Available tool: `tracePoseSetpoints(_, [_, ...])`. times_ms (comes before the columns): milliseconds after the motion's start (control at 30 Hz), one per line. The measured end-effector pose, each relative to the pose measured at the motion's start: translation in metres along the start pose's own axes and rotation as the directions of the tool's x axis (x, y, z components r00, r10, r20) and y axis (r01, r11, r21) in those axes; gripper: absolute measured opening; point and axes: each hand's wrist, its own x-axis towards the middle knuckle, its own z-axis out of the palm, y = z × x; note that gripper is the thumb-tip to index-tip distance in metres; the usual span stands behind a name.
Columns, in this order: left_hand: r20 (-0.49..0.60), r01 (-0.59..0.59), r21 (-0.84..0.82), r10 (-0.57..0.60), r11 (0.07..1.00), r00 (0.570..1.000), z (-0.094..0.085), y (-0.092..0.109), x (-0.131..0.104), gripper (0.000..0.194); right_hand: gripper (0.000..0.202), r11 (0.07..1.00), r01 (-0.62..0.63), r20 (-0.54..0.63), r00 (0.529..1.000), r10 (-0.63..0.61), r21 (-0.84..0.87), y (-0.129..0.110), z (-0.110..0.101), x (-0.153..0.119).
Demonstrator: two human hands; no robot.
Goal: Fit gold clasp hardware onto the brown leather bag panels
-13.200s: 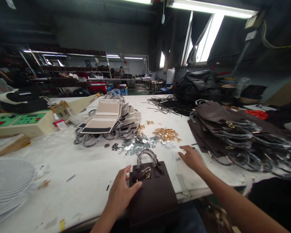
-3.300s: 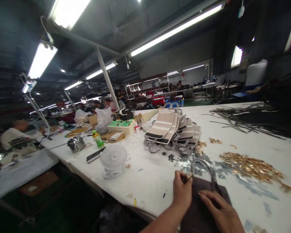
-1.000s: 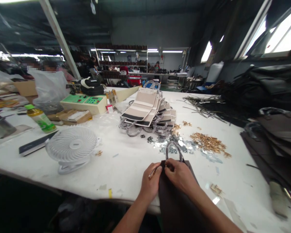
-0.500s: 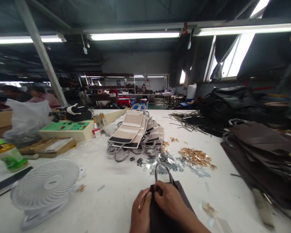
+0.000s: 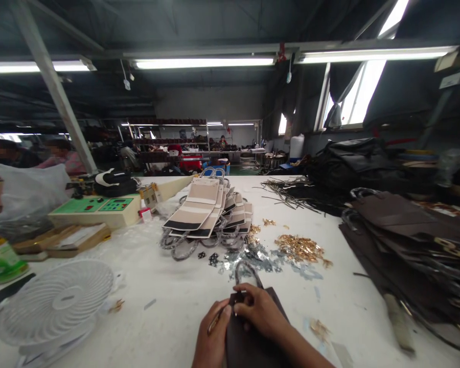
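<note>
A dark brown bag panel (image 5: pixel 239 343) with a plastic-wrapped loop handle (image 5: pixel 248 267) is at the bottom centre. My left hand (image 5: pixel 210 337) grips the panel's left edge near its top. A thin, gold-coloured tool (image 5: pixel 215 323) is tucked between its fingers; its kind is unclear. My right hand (image 5: pixel 261 313) lies over the panel's top below the handle, thumb and forefinger bent together. A tiny shiny piece shows by those fingertips, too small to name. Beyond the hands lie flat silvery metal plates (image 5: pixel 255 258) and a heap of gold-coloured metal fittings (image 5: pixel 301 247).
Beige-and-black panels with handles (image 5: pixel 199 202) are stacked mid-table. Dark brown panels (image 5: pixel 402 245) pile up at right, near a grey-green tool handle (image 5: pixel 398 323). At left stand a white fan (image 5: pixel 61 301), a green-topped machine (image 5: pixel 95 209) and a bottle (image 5: pixel 3 260).
The view has turned slightly right, so things appear further left. My right fingers have shifted and lifted a little at the panel's top; my left hand keeps its grip.
</note>
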Motion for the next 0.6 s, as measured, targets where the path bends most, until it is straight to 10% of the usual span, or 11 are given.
tracePoseSetpoints(400, [-0.390, 0.015, 0.305, 0.111, 0.952, 0.914, 0.021, -0.014, -0.005, 0.057, 0.038, 0.984, 0.168, -0.356, 0.918, -0.175, -0.051, 0.010, 0.008, -0.034])
tracePoseSetpoints(600, [-0.455, -0.077, 0.079, 0.105, 0.994, 0.884, 0.039, 0.042, -0.050, 0.057, 0.038, 0.889, 0.267, -0.519, 0.854, -0.039, 0.372, -0.031, -0.013, -0.074])
